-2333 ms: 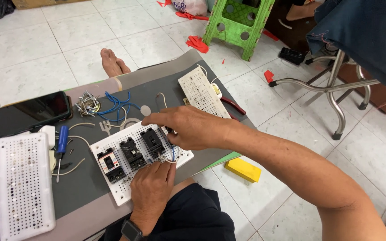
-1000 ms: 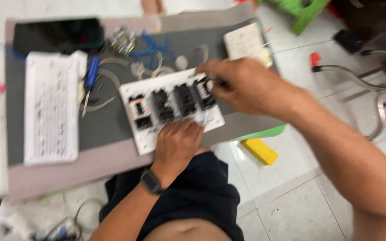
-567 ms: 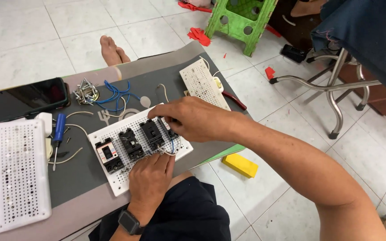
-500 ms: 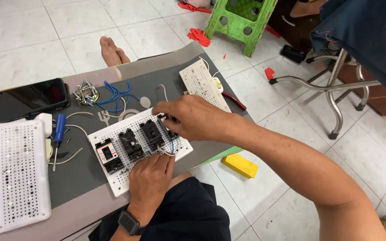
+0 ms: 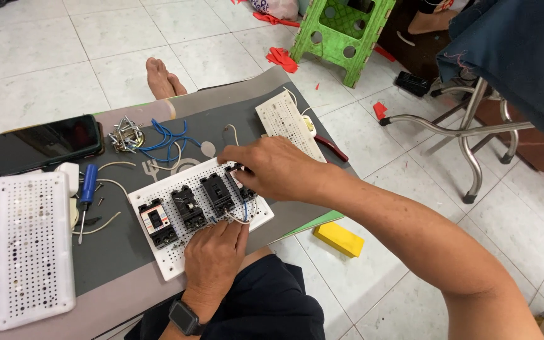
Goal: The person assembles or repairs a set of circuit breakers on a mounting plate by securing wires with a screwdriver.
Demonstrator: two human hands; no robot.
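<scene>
Right hand [image 5: 272, 170] fingers pinch the rightmost black breaker [image 5: 237, 179] on the perforated board [image 5: 158, 252]; left hand [image 5: 215, 255] fingers rest flat, released, below (blue screwdriver [image 5: 86, 192] lies leftward).

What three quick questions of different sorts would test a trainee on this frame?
1. True or false: the left hand rests on the near edge of the white perforated board.
2. Which tool lies left of that board? A) the blue-handled screwdriver B) a hammer C) a tape measure
3. How many black breakers are mounted on the board, counting the one partly under the right hand?

Key: 1 true. 2 A. 3 four: a labelled breaker at the left end, then two more, then the last by the right hand's fingers.
</scene>
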